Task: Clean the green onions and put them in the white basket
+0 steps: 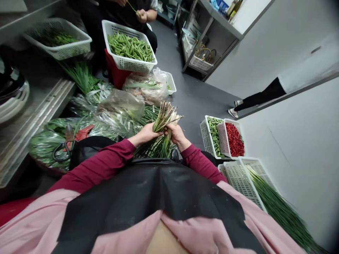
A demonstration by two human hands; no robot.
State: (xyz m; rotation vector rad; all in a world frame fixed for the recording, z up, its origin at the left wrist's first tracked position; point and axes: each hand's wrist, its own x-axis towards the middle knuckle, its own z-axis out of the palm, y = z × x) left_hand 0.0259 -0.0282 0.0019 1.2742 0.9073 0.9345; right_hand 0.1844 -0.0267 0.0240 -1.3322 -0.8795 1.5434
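My left hand is closed around a bunch of scallions with brown, dry outer skins. Beside it, almost touching, my right hand is closed on scallions with clean white ends. Both bunches point their root ends away from me, and their green leaves hang down over my lap. More long green leaves lie just beyond my hands. Clear plastic bags of greens are on the left, and on one of them rest scissors with black handles and a red cloth-like item.
Ahead, a white basket of green peppers sits before a seated person whose hand holds a stalk. Right are baskets of red chillies, green peppers and long scallions. A metal shelf stands farther back; another person's legs show.
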